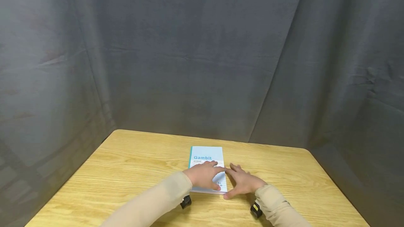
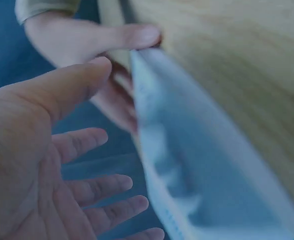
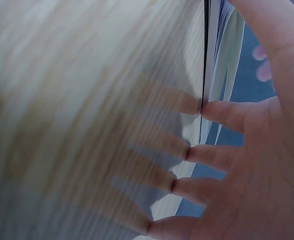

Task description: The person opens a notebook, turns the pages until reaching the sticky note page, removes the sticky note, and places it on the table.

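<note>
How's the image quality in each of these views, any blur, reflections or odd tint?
Head view: soft light, "Gambit" readable on the notebook; left wrist view: bluish cast, notebook and tabletop blurred, left hand clearer; right wrist view: fingers of the right hand mirrored in the shiny tabletop, its grain blurry at left.

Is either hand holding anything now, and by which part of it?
Nothing appears held: the left hand is spread over the notebook, and the right hand touches the table along the notebook's right edge.
</note>
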The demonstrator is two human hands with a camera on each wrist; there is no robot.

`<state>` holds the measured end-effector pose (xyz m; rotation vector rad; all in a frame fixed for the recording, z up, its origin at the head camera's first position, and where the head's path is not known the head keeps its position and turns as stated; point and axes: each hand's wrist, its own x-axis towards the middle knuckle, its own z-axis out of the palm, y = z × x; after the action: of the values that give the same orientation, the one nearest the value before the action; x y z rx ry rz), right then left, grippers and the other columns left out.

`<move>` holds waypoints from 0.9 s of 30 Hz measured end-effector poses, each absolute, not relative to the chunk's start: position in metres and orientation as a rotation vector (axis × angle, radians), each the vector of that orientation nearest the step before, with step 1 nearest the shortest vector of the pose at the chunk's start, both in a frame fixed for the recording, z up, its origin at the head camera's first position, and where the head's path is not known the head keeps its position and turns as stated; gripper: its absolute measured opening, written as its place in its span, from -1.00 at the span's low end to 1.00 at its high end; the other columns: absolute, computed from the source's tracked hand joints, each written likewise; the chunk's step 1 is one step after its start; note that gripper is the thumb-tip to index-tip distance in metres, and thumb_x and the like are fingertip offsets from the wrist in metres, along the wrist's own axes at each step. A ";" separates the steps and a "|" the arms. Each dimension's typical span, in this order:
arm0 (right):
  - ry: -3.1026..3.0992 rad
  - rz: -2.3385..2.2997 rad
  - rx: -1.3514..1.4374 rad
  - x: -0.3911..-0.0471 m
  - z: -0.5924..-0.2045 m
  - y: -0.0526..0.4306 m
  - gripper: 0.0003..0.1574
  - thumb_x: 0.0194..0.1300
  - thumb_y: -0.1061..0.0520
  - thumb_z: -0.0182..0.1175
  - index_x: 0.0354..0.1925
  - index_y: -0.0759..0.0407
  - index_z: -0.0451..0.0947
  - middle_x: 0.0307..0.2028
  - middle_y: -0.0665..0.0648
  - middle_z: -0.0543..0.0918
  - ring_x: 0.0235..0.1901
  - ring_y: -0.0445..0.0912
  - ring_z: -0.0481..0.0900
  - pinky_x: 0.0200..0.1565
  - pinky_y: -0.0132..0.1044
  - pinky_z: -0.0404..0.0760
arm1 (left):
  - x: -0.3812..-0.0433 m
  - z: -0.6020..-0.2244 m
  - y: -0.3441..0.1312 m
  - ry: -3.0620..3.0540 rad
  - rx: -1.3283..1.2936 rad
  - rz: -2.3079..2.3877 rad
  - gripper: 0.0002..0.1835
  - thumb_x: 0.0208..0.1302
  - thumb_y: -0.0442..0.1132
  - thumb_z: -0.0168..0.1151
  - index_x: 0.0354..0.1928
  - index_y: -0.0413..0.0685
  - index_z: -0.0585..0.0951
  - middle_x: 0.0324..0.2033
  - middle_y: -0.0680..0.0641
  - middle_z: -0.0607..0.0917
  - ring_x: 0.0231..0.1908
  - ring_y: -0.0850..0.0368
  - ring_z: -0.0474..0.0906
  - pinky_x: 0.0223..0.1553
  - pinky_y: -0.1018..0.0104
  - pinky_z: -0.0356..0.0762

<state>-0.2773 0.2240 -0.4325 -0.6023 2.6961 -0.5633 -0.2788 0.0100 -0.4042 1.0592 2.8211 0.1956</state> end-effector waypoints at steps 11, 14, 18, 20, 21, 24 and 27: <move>2.705 -0.564 -0.609 -0.279 -0.433 0.223 0.37 -0.08 -0.41 0.40 0.47 0.18 0.06 0.46 0.46 -0.06 0.38 0.53 -0.12 0.11 0.62 -0.07 | -0.278 -0.419 0.023 2.807 1.115 -0.010 -0.39 0.11 0.22 0.32 0.25 0.55 0.44 0.20 0.07 0.49 0.13 0.07 0.47 -0.05 0.10 0.60; 2.710 -0.563 -0.613 -0.279 -0.433 0.222 0.36 -0.09 -0.41 0.41 0.47 0.18 0.07 0.45 0.47 -0.05 0.37 0.53 -0.11 0.10 0.62 -0.06 | -0.278 -0.419 0.024 2.803 1.118 -0.053 -0.44 0.12 0.21 0.31 0.21 0.61 0.46 0.16 0.09 0.51 0.09 0.09 0.48 -0.07 0.11 0.61; 2.715 -0.555 -0.615 -0.280 -0.434 0.222 0.36 -0.09 -0.41 0.41 0.47 0.17 0.07 0.45 0.48 -0.05 0.37 0.54 -0.11 0.09 0.63 -0.07 | -0.277 -0.416 0.026 2.787 1.119 -0.067 -0.48 0.13 0.20 0.31 0.18 0.65 0.48 0.14 0.08 0.52 0.06 0.09 0.48 -0.09 0.11 0.62; 2.717 -0.553 -0.617 -0.280 -0.434 0.222 0.36 -0.09 -0.41 0.41 0.47 0.17 0.07 0.45 0.48 -0.05 0.37 0.55 -0.10 0.09 0.63 -0.07 | -0.276 -0.415 0.026 2.781 1.122 -0.055 -0.50 0.14 0.18 0.31 0.16 0.65 0.49 0.12 0.09 0.52 0.04 0.10 0.49 -0.10 0.12 0.62; 2.716 -0.554 -0.619 -0.280 -0.434 0.222 0.36 -0.09 -0.41 0.41 0.47 0.17 0.07 0.45 0.48 -0.05 0.36 0.55 -0.10 0.09 0.64 -0.07 | -0.276 -0.414 0.026 2.779 1.121 -0.046 -0.51 0.14 0.18 0.31 0.15 0.65 0.50 0.11 0.09 0.52 0.04 0.10 0.49 -0.10 0.12 0.62; 2.708 -0.562 -0.608 -0.279 -0.433 0.223 0.37 -0.09 -0.41 0.41 0.47 0.17 0.06 0.45 0.48 -0.06 0.37 0.54 -0.12 0.10 0.63 -0.08 | -0.275 -0.413 0.026 2.773 1.128 -0.015 -0.53 0.14 0.14 0.33 0.14 0.62 0.51 0.09 0.10 0.53 0.03 0.10 0.50 -0.10 0.13 0.61; 2.702 -0.570 -0.598 -0.278 -0.432 0.223 0.38 -0.09 -0.40 0.42 0.47 0.18 0.05 0.46 0.47 -0.07 0.38 0.54 -0.13 0.11 0.62 -0.10 | -0.275 -0.412 0.026 2.777 1.141 0.029 -0.54 0.14 0.10 0.36 0.12 0.59 0.53 0.08 0.09 0.54 0.02 0.09 0.51 -0.12 0.15 0.62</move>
<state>-0.2780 0.2233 -0.4319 -0.5977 2.7019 -0.5698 -0.2752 0.0263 -0.4124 1.1411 2.7772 0.0286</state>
